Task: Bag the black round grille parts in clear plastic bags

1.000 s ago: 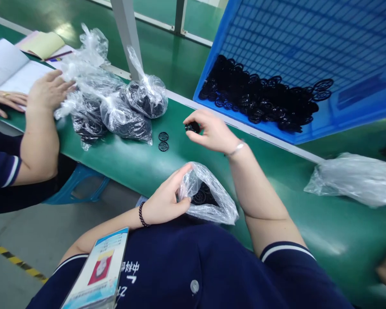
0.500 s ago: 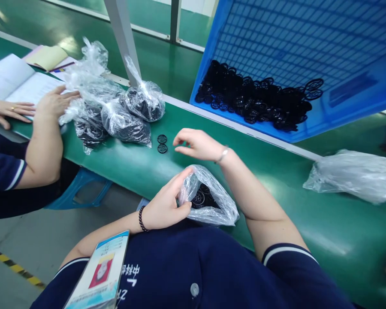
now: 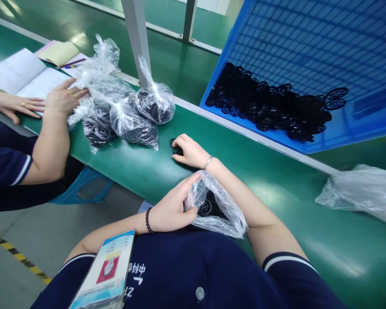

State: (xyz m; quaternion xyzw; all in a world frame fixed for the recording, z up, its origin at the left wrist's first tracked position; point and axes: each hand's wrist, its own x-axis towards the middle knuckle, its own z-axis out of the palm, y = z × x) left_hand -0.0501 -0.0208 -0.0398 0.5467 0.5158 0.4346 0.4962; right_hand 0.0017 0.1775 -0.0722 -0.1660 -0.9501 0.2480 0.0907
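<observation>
An open clear plastic bag (image 3: 227, 223) with black round parts (image 3: 209, 206) inside lies near my body at the bench's front edge. My left hand (image 3: 176, 208) grips the left side of its mouth between thumb and fingers. Beyond the bag, my right hand (image 3: 191, 152) is down on the green bench, its thumb and fingers closed round small black round parts (image 3: 178, 151). One of these parts shows past the fingertips; the rest is partly hidden by the hand.
Several tied bags of black parts (image 3: 133, 124) stand left on the bench (image 3: 266, 171). Behind it is a blue crate (image 3: 273, 139) of black parts. Clear plastic (image 3: 363, 193) lies right. At far left, another person's hands (image 3: 62, 96) rest by an open book (image 3: 16, 71).
My right hand has come down onto the two black round parts on the bench and closed on them. My left hand still grips the bag. The whole view has shifted slightly.
</observation>
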